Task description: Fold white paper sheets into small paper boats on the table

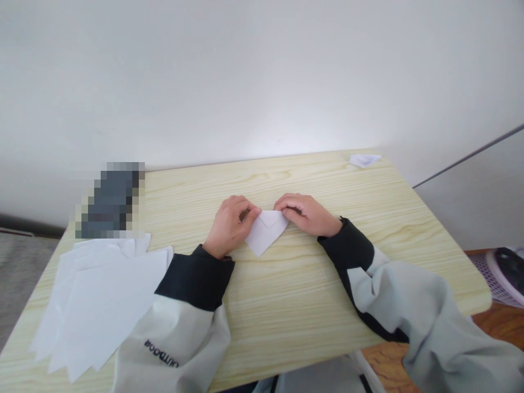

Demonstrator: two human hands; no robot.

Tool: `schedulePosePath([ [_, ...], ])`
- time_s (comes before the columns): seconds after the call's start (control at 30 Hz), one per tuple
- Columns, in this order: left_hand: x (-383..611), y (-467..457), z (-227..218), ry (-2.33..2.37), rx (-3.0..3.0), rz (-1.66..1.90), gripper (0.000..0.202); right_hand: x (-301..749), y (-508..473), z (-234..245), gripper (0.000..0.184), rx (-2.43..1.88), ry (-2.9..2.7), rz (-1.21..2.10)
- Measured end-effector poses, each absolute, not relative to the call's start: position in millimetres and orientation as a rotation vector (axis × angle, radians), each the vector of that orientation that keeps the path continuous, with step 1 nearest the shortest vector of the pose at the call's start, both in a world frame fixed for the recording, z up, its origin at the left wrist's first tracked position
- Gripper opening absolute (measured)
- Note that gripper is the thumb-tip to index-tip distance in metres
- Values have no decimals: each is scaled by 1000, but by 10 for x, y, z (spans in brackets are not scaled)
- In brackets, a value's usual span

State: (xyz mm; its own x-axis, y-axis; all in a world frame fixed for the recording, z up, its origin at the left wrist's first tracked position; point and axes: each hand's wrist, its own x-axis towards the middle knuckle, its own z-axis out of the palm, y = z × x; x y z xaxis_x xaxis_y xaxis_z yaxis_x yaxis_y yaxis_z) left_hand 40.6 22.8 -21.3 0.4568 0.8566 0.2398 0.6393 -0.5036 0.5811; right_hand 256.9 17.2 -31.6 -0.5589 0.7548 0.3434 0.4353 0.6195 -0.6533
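Near the middle of the wooden table lies a small folded piece of white paper [265,233], its lower end coming to a point and a triangular flap showing at the top. My left hand [231,225] pinches its upper left corner between thumb and fingers. At the upper right corner, my right hand [305,212] grips the paper in the same way, thumb below the curled fingers. Both hands are close to the tabletop. The fingertips cover the two upper corners.
White paper sheets [110,297] lie in a loose stack at the table's left, partly under my left sleeve. Behind them is a dark pixelated object [110,199]. A folded white paper piece [364,160] rests at the far right corner. A pink basket [497,281] stands beyond the right edge.
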Motion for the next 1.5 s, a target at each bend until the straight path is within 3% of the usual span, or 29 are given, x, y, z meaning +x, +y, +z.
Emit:
schedulePosePath([
  [0.13, 415, 230, -203, 1232, 2313, 703, 30, 2557, 139, -279, 21, -959, -2158, 808],
  [0.6, 392, 216, -187, 1090, 2387, 677, 22, 2525, 135, -289, 11, -997, -2158, 727],
  [1.1, 309, 259, -234, 1011, 2304, 794, 22, 2625, 162, -304, 16, -910, -1992, 876],
  [1.5, 339, 247, -198, 1022, 2383, 688, 22, 2564, 126, -280, 16, -1020, -2072, 736],
])
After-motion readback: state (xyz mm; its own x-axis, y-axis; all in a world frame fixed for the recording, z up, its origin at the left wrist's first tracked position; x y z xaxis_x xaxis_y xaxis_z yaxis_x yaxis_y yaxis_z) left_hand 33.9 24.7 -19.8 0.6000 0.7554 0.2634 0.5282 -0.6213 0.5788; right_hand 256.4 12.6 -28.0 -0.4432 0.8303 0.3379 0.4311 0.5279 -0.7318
